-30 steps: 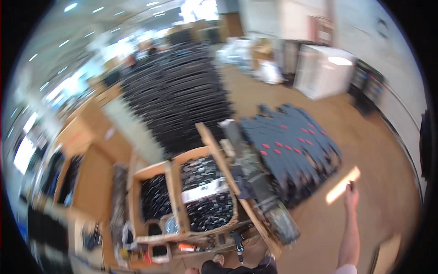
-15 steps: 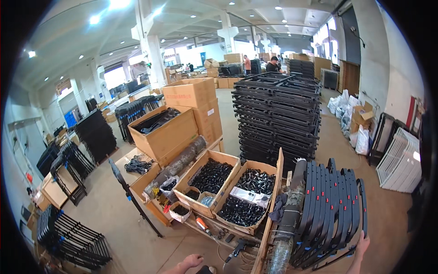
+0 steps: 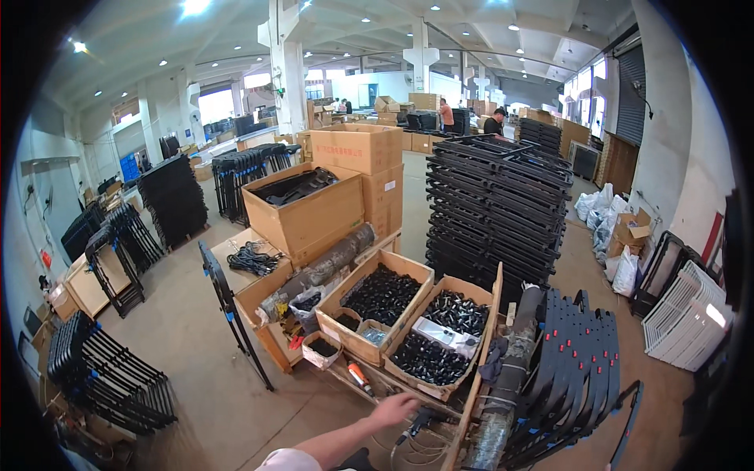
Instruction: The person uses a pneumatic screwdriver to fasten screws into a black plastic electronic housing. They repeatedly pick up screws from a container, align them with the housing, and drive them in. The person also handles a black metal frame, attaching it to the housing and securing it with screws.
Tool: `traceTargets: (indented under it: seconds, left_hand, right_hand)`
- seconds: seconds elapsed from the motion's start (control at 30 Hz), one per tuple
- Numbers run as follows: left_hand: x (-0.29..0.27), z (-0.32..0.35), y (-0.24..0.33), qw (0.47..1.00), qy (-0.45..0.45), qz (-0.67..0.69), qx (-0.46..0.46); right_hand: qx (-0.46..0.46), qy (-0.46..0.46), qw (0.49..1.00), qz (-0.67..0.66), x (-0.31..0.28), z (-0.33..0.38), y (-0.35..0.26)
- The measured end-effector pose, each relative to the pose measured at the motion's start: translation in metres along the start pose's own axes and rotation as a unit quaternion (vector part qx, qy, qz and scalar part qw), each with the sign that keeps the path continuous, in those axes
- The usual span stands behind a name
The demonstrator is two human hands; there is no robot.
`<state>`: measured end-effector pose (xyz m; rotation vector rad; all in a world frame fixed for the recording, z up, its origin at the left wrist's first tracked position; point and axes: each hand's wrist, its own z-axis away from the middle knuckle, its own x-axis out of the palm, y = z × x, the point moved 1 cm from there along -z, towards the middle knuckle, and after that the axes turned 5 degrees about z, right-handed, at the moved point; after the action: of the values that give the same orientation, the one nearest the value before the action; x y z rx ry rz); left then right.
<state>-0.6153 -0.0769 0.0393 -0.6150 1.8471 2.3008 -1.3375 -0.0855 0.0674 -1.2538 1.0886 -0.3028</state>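
Power tool (image 3: pixel 419 420), dark, with a cable, is lying on the low table (image 3: pixel 377 378) edge at the bottom centre of the head view, just below the cardboard boxes. Left hand (image 3: pixel 395 408) is reaching over it, fingers loosely curled and partly open, gripping nothing, just beside the tool; contact is unclear. Right hand is not showing. Two open boxes of black parts (image 3: pixel 382 294) are sitting behind the hand, an orange-handled tool (image 3: pixel 359 377) is lying near them, a wrapped roll (image 3: pixel 506 381) is leaning at the right, and black frames (image 3: pixel 577 365) are standing beside it. Stacked frames (image 3: pixel 495 208) are rising further back.
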Motion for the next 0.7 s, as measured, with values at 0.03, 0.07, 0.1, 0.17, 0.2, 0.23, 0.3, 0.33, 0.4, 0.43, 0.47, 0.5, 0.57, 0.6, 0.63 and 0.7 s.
traceTargets:
  seconds: [0.03,0.07,0.1,0.17,0.2,0.23,0.3,0.33,0.4,0.43,0.47,0.5,0.57,0.6,0.63,0.7]
  left_hand:
    - [0.010,-0.010,0.002,0.998,-0.018,-0.006,0.055]
    - [0.023,-0.019,0.015,0.993,-0.066,0.025,0.091]
    - [0.042,-0.028,0.012,0.980,-0.118,0.135,0.083]
    - [0.074,-0.031,0.052,0.961,-0.217,0.119,0.126]
    - [0.095,-0.031,0.053,0.940,-0.227,0.160,0.198]
    - [0.116,-0.029,0.064,0.927,-0.311,0.172,0.121]
    - [0.139,-0.010,0.092,0.893,-0.373,0.119,0.221]
    - [0.159,-0.006,0.086,0.876,-0.409,0.149,0.210]
    - [0.177,0.033,0.114,0.833,-0.501,0.158,0.175]
    - [0.201,0.042,0.101,0.837,-0.482,0.149,0.213]
    - [0.217,0.050,0.097,0.834,-0.501,0.092,0.210]
    - [0.230,0.065,0.096,0.829,-0.520,0.035,0.205]
    - [0.237,0.107,0.107,0.784,-0.603,-0.003,0.146]
    - [0.226,0.136,0.124,0.741,-0.665,0.012,0.087]
    - [0.217,0.154,0.134,0.697,-0.716,0.024,0.029]
    - [0.238,0.182,0.094,0.748,-0.652,0.126,-0.001]
  right_hand:
    - [0.015,0.000,1.000,-0.010,0.000,0.023,0.001]
    - [0.031,0.007,0.999,-0.018,-0.002,0.047,0.000]
    - [0.044,0.007,0.999,-0.031,0.001,0.071,-0.006]
    - [0.067,0.031,0.996,-0.050,-0.011,0.115,-0.009]
    - [0.075,0.036,0.995,-0.061,-0.012,0.137,-0.013]
    - [0.085,0.043,0.993,-0.069,-0.015,0.161,-0.014]
    - [0.109,0.061,0.988,-0.093,-0.019,0.210,-0.015]
    - [0.117,0.057,0.986,-0.107,-0.014,0.234,-0.018]
    - [0.136,0.087,0.978,-0.135,-0.024,0.281,-0.009]
    - [0.139,0.074,0.976,-0.148,-0.013,0.306,-0.018]
    - [0.151,0.062,0.974,-0.156,-0.004,0.335,-0.030]
    - [0.166,0.038,0.975,-0.146,0.000,0.370,-0.059]
    - [0.200,0.007,0.972,-0.124,0.001,0.442,-0.120]
    - [0.225,-0.003,0.968,-0.113,-0.006,0.465,-0.132]
    - [0.191,-0.010,0.971,-0.140,-0.009,0.471,-0.102]
    - [0.109,-0.060,0.972,-0.201,0.005,0.476,-0.030]
